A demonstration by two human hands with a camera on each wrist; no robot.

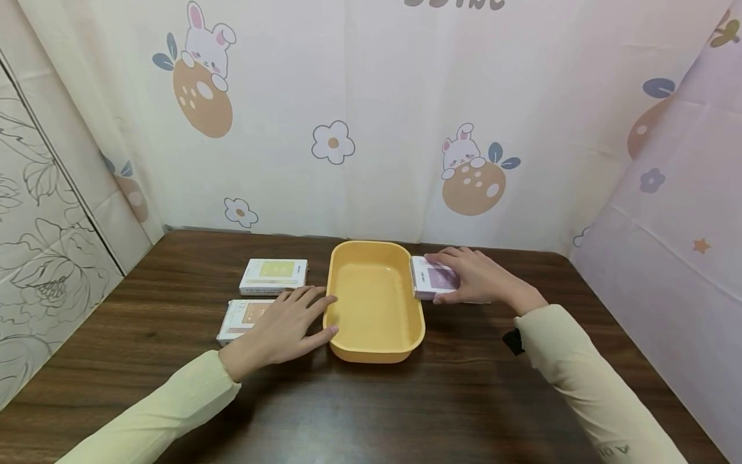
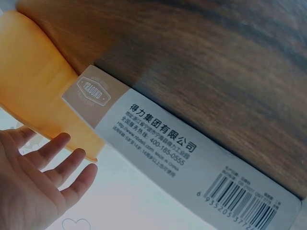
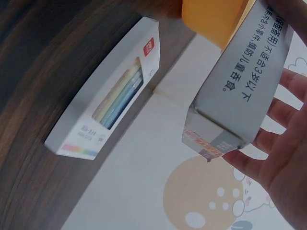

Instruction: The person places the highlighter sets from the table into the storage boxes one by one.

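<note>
A yellow plastic tray [image 1: 371, 309] stands mid-table. My right hand [image 1: 478, 276] grips a white box with a purple label [image 1: 429, 278] at the tray's right rim; in the right wrist view this box [image 3: 235, 81] is raised off the table, between thumb and fingers. At the tray's left rim my left hand [image 1: 283, 330] rests, fingers spread and holding nothing. Partly behind that hand lies a white box with an orange-brown label [image 1: 236, 316]; its printed side with a barcode [image 2: 192, 163] fills the left wrist view. Beyond it lies a white box with a yellow-green label [image 1: 274, 277].
A white highlighter box with a window [image 3: 108, 96] lies on the wooden table [image 1: 371, 412] below the right hand, mostly hidden in the head view. A printed curtain [image 1: 382, 84] hangs behind the table's far edge. A small black object [image 1: 513, 341] shows at the right sleeve.
</note>
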